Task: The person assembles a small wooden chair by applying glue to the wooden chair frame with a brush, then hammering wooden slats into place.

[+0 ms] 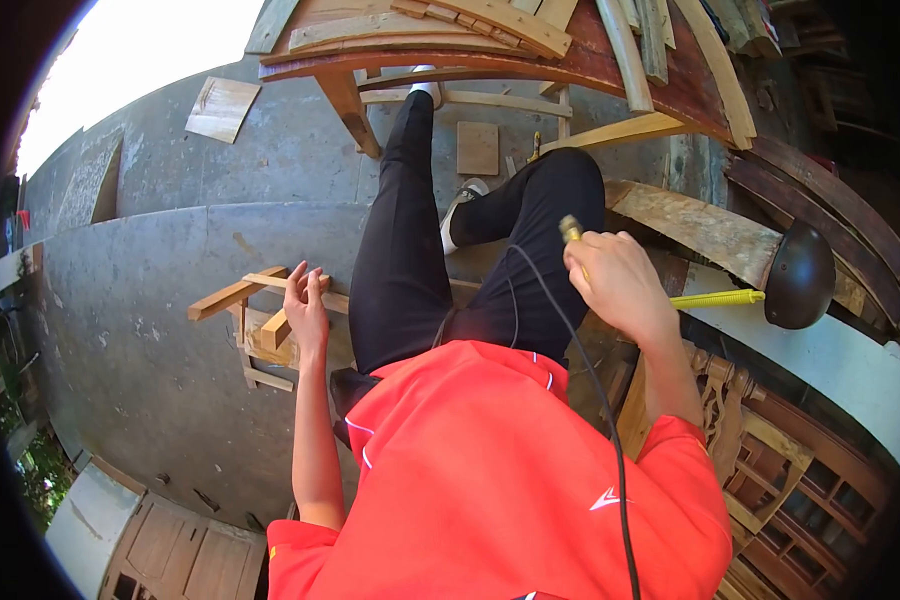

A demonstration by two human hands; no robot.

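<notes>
My right hand [615, 280] is closed around a small brass-coloured tool [571, 232], whose tip points away from me above my bent knee. On the left, my left hand [308, 305] has its fingers apart, beside the wooden frame piece [232, 296] of a low stool-like structure. Whether its fingertips touch the wood is unclear. A black cable [582, 345] runs down over my lap and red shirt. The yellow coiled cord [718, 299] lies to the right of my right wrist.
A wooden table [530, 75] stacked with planks stands ahead. A flat board [478, 149] and another board [222, 109] lie on the floor. At the right are a black rounded object [800, 275], long planks and carved wooden furniture parts [770, 450]. Cabinet doors [175, 545] are lower left.
</notes>
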